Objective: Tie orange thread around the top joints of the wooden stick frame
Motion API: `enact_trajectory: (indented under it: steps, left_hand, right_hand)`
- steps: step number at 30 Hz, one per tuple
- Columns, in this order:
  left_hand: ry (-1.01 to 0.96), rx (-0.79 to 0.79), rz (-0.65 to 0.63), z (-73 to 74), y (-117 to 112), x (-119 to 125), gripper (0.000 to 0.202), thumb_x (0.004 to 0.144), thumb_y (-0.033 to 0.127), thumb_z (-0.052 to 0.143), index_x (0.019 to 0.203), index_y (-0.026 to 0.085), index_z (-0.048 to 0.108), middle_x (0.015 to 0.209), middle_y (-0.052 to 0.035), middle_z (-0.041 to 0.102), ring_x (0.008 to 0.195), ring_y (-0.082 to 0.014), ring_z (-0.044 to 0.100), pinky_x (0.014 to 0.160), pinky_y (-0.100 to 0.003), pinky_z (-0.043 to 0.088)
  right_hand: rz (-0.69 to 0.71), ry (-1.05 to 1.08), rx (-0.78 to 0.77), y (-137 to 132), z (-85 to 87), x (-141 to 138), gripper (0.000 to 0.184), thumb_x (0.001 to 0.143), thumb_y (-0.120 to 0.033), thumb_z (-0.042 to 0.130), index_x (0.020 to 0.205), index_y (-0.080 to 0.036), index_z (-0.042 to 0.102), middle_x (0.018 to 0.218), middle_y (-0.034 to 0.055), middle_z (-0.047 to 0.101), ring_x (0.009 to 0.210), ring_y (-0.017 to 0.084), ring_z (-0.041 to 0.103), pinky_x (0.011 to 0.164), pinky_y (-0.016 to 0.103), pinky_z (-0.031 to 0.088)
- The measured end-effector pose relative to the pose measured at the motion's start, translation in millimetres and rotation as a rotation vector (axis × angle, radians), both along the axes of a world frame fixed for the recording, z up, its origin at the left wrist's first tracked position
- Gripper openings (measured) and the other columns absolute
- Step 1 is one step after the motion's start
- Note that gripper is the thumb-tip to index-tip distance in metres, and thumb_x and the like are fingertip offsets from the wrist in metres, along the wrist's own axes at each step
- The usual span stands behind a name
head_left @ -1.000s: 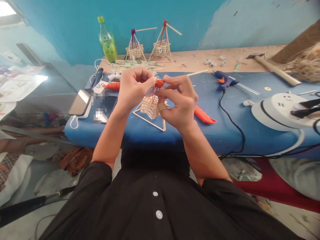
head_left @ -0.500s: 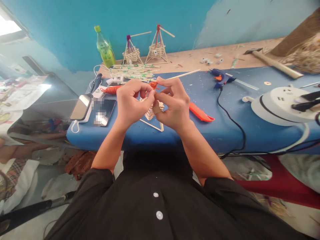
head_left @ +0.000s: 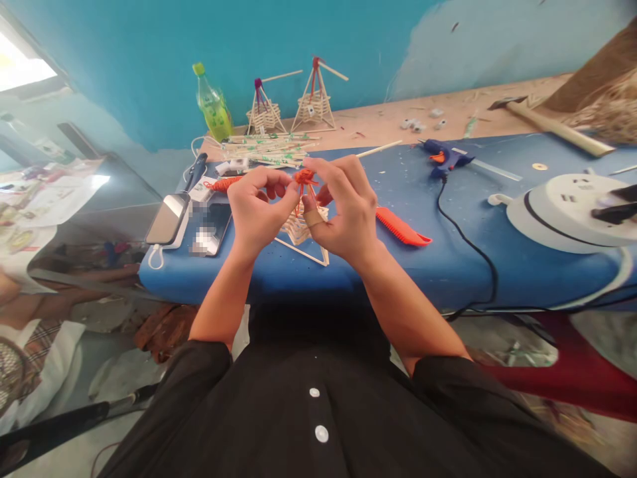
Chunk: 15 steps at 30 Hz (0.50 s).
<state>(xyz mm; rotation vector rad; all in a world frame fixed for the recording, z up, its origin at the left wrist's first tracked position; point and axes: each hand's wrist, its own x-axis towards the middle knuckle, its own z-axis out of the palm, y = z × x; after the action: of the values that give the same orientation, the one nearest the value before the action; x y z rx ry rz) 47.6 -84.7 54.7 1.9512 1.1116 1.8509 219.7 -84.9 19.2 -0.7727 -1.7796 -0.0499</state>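
A small stick frame (head_left: 300, 257) stands on the blue table in front of me, with woven pale sticks in its middle and orange cord (head_left: 304, 176) wound round its top. My left hand (head_left: 261, 207) is closed in a pinch at the left side of that winding, on a strand of the cord partly hidden by the fingers. On the other side, my right hand (head_left: 343, 207) has its forefinger at the top of the winding and its thumb lower, by the hanging strands. A tan band wraps the right thumb. My forearms hide part of the table.
An orange-red handled tool (head_left: 402, 228) lies right of my hands, beyond it a blue glue gun (head_left: 445, 158) and a white power socket (head_left: 552, 212). Phones (head_left: 168, 218) lie left. Behind are loose sticks (head_left: 269, 151), a bottle (head_left: 213, 106), two finished-looking frames (head_left: 314, 109) and a hammer (head_left: 562, 126).
My fingertips, which met in front of the winding, have drawn apart. The orange-wound top and its strands now show between them. The view has shifted slightly.
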Motion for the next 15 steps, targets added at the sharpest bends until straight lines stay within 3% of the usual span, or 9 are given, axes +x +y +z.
enact_trajectory:
  steps: [4, 8, 11, 15]
  left_hand:
    - [0.022, 0.02, 0.022, 1.4, 0.7, 5.0, 0.011, 0.09, 0.018, 0.082, 0.082, 0.023, 0.077, 0.074, 0.0018, 0.072, 0.064, -0.0103, 0.057, 0.057, -0.027, 0.042]
    - [0.127, 0.145, 0.074, 2.7, 1.2, 10.3, 0.015, 0.093, 0.019, 0.081, 0.081, 0.025, 0.074, 0.072, 0.0021, 0.069, 0.067, -0.0127, 0.058, 0.065, -0.031, 0.047]
    - [0.184, 0.257, 0.122, 0.3, -0.9, 12.3, 0.019, 0.094, 0.018, 0.079, 0.078, 0.025, 0.071, 0.068, 0.0032, 0.063, 0.068, -0.0135, 0.058, 0.069, -0.032, 0.049]
    - [0.183, 0.27, 0.135, -5.8, -4.3, 11.9, 0.017, 0.094, 0.02, 0.078, 0.08, 0.025, 0.071, 0.067, 0.0036, 0.063, 0.068, -0.0138, 0.058, 0.069, -0.032, 0.049]
  right_hand:
    - [0.018, 0.002, -0.016, 0.5, -1.3, 1.3, 0.049, 0.111, -0.033, 0.06, 0.16, -0.032, 0.055, 0.136, 0.0125, 0.07, 0.108, 0.026, 0.076, 0.092, 0.047, 0.072]
    - [0.051, -0.019, 0.031, 3.9, -0.9, 4.8, 0.047, 0.111, -0.028, 0.059, 0.158, -0.034, 0.059, 0.138, 0.0112, 0.07, 0.119, 0.027, 0.074, 0.102, 0.052, 0.071]
    - [0.083, -0.029, 0.055, 7.7, 0.7, 7.3, 0.046, 0.109, -0.024, 0.059, 0.154, -0.035, 0.063, 0.138, 0.0099, 0.07, 0.115, 0.024, 0.072, 0.104, 0.052, 0.07]
    - [0.057, -0.051, 0.017, 7.5, 3.4, 9.6, 0.037, 0.107, -0.024, 0.06, 0.142, -0.033, 0.07, 0.132, 0.0088, 0.071, 0.109, 0.023, 0.074, 0.1, 0.05, 0.071]
